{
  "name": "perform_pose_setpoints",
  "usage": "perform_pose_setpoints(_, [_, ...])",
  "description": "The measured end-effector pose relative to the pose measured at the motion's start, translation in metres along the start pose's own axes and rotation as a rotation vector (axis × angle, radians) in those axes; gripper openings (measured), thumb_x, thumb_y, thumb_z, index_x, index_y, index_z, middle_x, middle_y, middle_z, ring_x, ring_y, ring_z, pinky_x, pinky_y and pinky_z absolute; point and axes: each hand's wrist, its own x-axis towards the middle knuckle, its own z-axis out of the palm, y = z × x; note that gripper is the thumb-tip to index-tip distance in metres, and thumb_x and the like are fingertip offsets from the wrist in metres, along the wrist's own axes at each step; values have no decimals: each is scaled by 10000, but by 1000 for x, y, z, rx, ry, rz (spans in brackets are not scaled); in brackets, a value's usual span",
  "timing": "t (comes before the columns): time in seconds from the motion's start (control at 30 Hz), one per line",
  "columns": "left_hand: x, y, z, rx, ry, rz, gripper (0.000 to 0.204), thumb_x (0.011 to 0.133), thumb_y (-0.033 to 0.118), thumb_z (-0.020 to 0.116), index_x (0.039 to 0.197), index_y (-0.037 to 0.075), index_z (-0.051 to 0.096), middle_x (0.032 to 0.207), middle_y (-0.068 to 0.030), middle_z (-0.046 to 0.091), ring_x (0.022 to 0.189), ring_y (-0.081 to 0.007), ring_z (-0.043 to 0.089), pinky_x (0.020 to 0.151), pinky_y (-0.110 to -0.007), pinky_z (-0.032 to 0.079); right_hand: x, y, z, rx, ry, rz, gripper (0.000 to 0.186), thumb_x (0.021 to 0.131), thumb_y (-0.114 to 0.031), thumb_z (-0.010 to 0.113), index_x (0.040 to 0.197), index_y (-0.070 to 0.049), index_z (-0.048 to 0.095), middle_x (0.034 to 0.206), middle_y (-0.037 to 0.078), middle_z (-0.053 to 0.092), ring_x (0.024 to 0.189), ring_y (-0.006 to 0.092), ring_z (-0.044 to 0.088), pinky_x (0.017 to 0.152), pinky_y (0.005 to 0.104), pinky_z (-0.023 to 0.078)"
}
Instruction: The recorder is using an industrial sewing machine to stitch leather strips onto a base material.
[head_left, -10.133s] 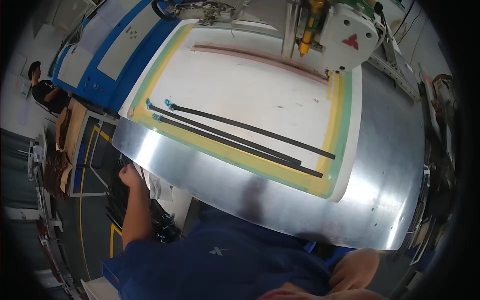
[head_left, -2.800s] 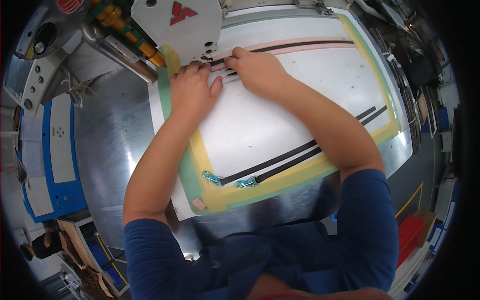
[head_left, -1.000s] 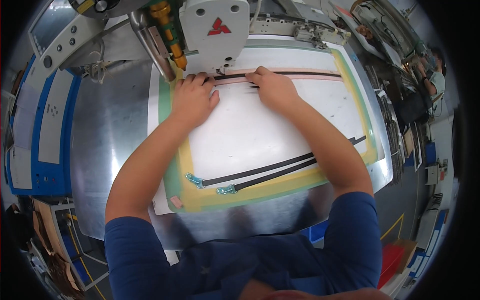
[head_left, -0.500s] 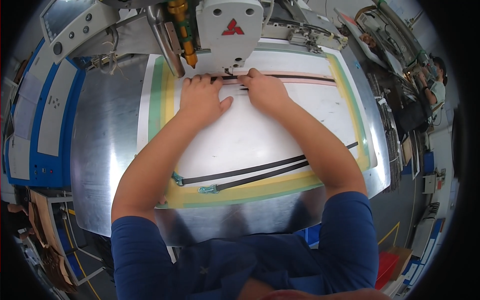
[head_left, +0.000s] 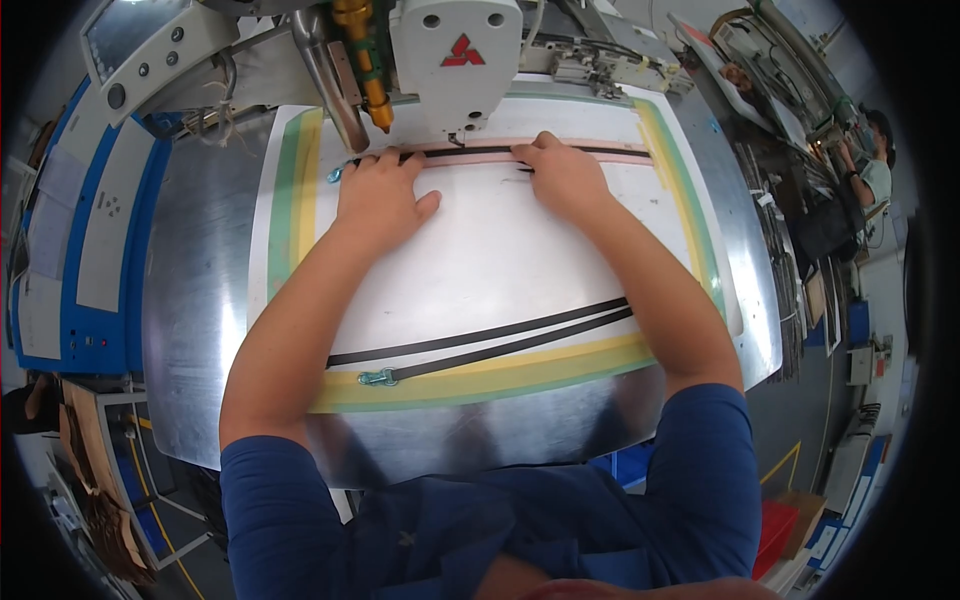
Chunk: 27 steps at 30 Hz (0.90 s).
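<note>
A narrow black strap [head_left: 470, 152] lies along a pink strip near the far side of a white template sheet [head_left: 470, 250]. My left hand [head_left: 385, 200] rests on its left part, fingers stretched over it and thumb apart. A teal metal clip [head_left: 336, 174] shows just beyond those fingertips. My right hand [head_left: 565, 178] touches the strap farther right with its fingertips, curled around a slim, dark, pointed tool [head_left: 524, 170], mostly hidden. Between the hands, the sewing machine head [head_left: 455, 60] stands just behind the strap.
Two more black straps [head_left: 480, 332] lie across the sheet's near part, one ending in a metal snap hook [head_left: 378, 377]. Green and yellow tape [head_left: 480, 385] borders the sheet on a metal table [head_left: 200, 300]. A blue cabinet [head_left: 90, 230] stands left; another person [head_left: 872, 170] sits far right.
The white sheet and its straps have shifted left. My left hand has moved left and my right hand right, widening the gap between them. The far strap's clip has come into sight.
</note>
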Motion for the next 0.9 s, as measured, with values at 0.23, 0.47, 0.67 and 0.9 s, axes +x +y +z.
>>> perform_pose_setpoints(0.23, [0,-3,-12,7,-114,-52,609,940,514,667,1437,163,633,1380,-214,610,1278,-393,602,1115,-518,431,7,-25,9,-23,-7,-62,441,929,-21,557,1352,-86,664,1225,159,641,1066,347,719,893,457,597])
perform_pose_setpoints(0.47, [5,13,6,-3,-30,1,677,938,584,668,1481,184,607,1417,-195,589,1298,-384,582,1092,-521,447,14,-38,15,-16,21,-95,443,931,-42,537,1343,-125,676,1230,135,655,1064,334,716,876,473,594])
perform_pose_setpoints(0.67, [-5,12,-13,-10,-69,-65,695,930,598,680,1474,172,615,1409,-206,592,1292,-379,581,1114,-513,421,8,-42,8,13,13,-88,460,925,-35,539,1350,-140,680,1251,117,653,1073,332,715,889,466,591])
perform_pose_setpoints(0.9, [-3,-5,-7,-67,-55,-11,684,917,548,719,1379,48,653,1391,-196,609,1287,-366,593,1119,-460,433,0,-19,-4,8,-17,-20,451,956,-29,518,1359,-162,672,1254,115,639,1105,330,705,930,463,581])
